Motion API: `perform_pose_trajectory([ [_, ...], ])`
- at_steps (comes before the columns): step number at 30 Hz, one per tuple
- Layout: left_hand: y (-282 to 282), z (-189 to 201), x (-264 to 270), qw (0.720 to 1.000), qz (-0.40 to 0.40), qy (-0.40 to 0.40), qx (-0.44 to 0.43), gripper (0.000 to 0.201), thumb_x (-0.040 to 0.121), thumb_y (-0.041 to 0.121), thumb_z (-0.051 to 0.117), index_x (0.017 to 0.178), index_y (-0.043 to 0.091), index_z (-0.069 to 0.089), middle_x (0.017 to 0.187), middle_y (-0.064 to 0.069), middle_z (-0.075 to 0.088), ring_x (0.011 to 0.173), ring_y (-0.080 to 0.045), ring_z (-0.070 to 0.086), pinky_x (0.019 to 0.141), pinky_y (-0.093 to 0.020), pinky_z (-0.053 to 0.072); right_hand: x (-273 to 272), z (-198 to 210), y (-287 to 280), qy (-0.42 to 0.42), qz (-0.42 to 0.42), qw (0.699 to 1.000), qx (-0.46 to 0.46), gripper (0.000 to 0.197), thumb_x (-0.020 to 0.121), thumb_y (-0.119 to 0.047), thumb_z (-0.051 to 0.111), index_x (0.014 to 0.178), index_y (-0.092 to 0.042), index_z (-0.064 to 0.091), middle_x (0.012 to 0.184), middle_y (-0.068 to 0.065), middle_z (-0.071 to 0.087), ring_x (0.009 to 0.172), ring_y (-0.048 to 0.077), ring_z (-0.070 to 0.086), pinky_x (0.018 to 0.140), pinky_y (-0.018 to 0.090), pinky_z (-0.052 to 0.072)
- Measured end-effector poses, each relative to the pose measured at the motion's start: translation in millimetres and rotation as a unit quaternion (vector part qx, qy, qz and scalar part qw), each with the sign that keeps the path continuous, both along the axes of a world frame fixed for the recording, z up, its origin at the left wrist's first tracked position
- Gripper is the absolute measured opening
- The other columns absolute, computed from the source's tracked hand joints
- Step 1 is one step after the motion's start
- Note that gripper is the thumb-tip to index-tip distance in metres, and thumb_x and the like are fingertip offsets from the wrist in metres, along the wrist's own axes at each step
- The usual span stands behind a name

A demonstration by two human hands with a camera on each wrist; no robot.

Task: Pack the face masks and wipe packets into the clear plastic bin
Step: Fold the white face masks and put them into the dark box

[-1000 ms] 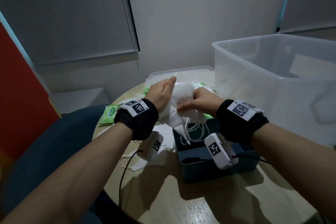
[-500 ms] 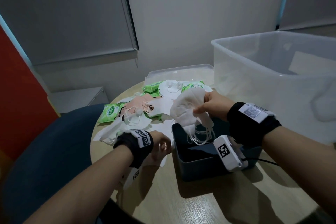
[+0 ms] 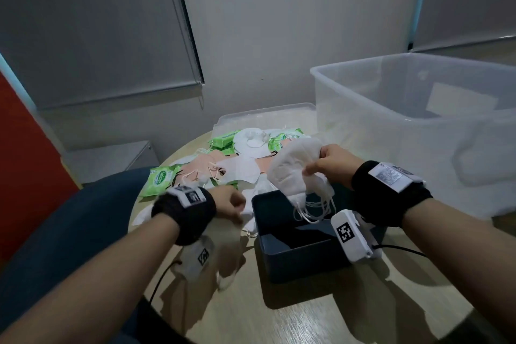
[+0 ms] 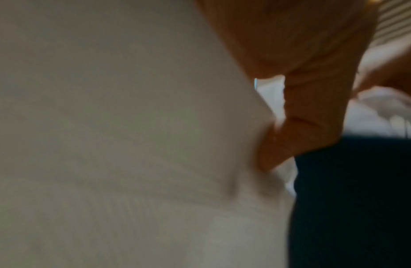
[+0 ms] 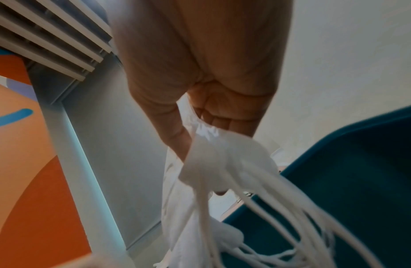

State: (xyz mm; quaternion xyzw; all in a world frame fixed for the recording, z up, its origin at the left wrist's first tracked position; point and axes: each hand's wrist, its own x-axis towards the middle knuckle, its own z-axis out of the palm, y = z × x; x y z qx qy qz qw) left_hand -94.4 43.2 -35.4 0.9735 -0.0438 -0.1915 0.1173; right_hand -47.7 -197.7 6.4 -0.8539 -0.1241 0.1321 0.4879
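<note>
My right hand (image 3: pixel 325 165) grips a bundle of white face masks (image 3: pixel 290 173) above the open dark blue box (image 3: pixel 282 257); their ear loops (image 5: pixel 268 199) dangle towards it. In the right wrist view the fingers (image 5: pixel 223 112) pinch the bundle's top edge. My left hand (image 3: pixel 234 204) is curled low beside the box's left wall and pinches a white mask (image 4: pixel 108 127) lying on the table. More white and pink masks and green wipe packets (image 3: pixel 160 179) lie piled behind. The clear plastic bin (image 3: pixel 363 98) stands to the right.
A clear lid (image 3: pixel 265 113) lies flat behind the pile. The round wooden table (image 3: pixel 279 313) ends close on the left, over a dark blue chair (image 3: pixel 69 232). A red panel stands at the far left.
My left hand has let go of the mask bundle and dropped to the masks left of the dark box. My right hand keeps the bundle and has shifted slightly right.
</note>
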Motion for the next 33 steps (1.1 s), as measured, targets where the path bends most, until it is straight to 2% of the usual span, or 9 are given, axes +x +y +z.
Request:
perform_pose_trajectory([
  [5, -2, 72, 12, 0.991, 0.016, -0.109, -0.073, 0.023, 0.060, 0.031, 0.072, 0.053, 0.026, 0.051, 0.047, 0.012, 0.047, 0.054, -0.011, 0.040, 0.063, -0.025, 0.035, 3, 9, -9, -0.007, -0.017, 1.000, 0.007, 0.021, 0.081, -0.001, 0.064, 0.065, -0.008, 0.052, 0.064, 0.009, 0.049, 0.055, 0.021, 0.046, 0.049, 0.025, 0.036],
  [8, -23, 111, 13, 0.972, 0.006, -0.163, -0.168, 0.038, 0.041, 0.045, 0.076, 0.063, 0.025, 0.052, 0.056, 0.011, 0.049, 0.053, -0.012, 0.039, 0.055, -0.023, 0.033, 5, 11, -12, -0.005, -0.012, 0.999, 0.039, 0.017, 0.081, 0.002, 0.062, 0.069, -0.006, 0.054, 0.073, 0.012, 0.054, 0.062, 0.024, 0.051, 0.056, 0.029, 0.041],
  [11, -49, 133, 13, 0.940, -0.014, -0.167, -0.296, 0.044, 0.051, 0.024, 0.088, 0.083, 0.027, 0.058, 0.067, -0.004, 0.053, 0.052, -0.012, 0.043, 0.052, -0.021, 0.038, 4, 14, -13, 0.003, 0.001, 0.997, 0.074, 0.009, 0.083, 0.005, 0.059, 0.079, -0.003, 0.058, 0.076, 0.012, 0.056, 0.063, 0.021, 0.053, 0.058, 0.029, 0.045],
  [15, -90, 121, 18, 0.890, -0.014, -0.191, -0.414, 0.017, 0.074, 0.003, 0.072, 0.082, 0.016, 0.063, 0.065, 0.008, 0.067, 0.055, -0.003, 0.059, 0.059, -0.016, 0.051, 1, 16, -15, -0.015, 0.028, 0.995, 0.091, 0.016, 0.085, 0.008, 0.051, 0.097, 0.009, 0.062, 0.082, 0.017, 0.060, 0.069, 0.025, 0.055, 0.064, 0.031, 0.045],
  [17, -104, 107, 23, 0.888, -0.020, -0.226, -0.401, 0.013, 0.078, 0.006, 0.071, 0.074, 0.016, 0.064, 0.061, 0.010, 0.064, 0.054, -0.002, 0.056, 0.059, -0.017, 0.048, -1, 18, -18, -0.025, 0.034, 0.995, 0.087, 0.018, 0.086, 0.011, 0.044, 0.089, 0.008, 0.061, 0.078, 0.016, 0.061, 0.064, 0.022, 0.056, 0.061, 0.028, 0.045],
  [20, -116, 93, 29, 0.909, -0.055, -0.284, -0.300, 0.008, 0.080, 0.019, 0.072, 0.082, 0.014, 0.065, 0.073, 0.008, 0.056, 0.069, -0.007, 0.051, 0.067, -0.021, 0.040, -6, 24, -27, -0.027, 0.037, 0.996, 0.079, 0.035, 0.082, 0.019, 0.031, 0.065, -0.003, 0.052, 0.049, 0.001, 0.057, 0.041, 0.006, 0.053, 0.042, 0.013, 0.038],
  [24, -120, 87, 36, 0.917, -0.103, -0.355, -0.151, 0.032, 0.086, 0.028, 0.064, 0.107, 0.004, 0.060, 0.109, -0.008, 0.047, 0.103, -0.018, 0.040, 0.082, -0.020, 0.028, -3, 27, -33, -0.041, 0.055, 0.996, 0.055, 0.033, 0.080, 0.018, 0.033, 0.070, -0.005, 0.054, 0.067, 0.011, 0.053, 0.056, 0.019, 0.048, 0.050, 0.023, 0.038],
  [29, -125, 81, 32, 0.912, -0.051, -0.359, -0.192, 0.034, 0.091, 0.027, 0.058, 0.118, 0.009, 0.047, 0.080, 0.006, 0.051, 0.067, -0.012, 0.048, 0.058, -0.014, 0.034, -3, 28, -31, -0.027, 0.065, 0.993, 0.095, 0.036, 0.083, 0.014, 0.031, 0.069, -0.010, 0.053, 0.059, 0.003, 0.057, 0.052, 0.014, 0.052, 0.048, 0.022, 0.038],
  [33, -122, 76, 35, 0.908, -0.050, -0.387, -0.152, 0.042, 0.094, 0.028, 0.052, 0.130, 0.005, 0.046, 0.110, -0.009, 0.059, 0.098, -0.025, 0.054, 0.072, -0.018, 0.030, -7, 31, -24, 0.008, 0.041, 0.973, 0.228, 0.006, 0.071, -0.010, 0.048, 0.065, -0.009, 0.049, 0.051, -0.004, 0.051, 0.046, 0.007, 0.045, 0.050, 0.020, 0.034],
])
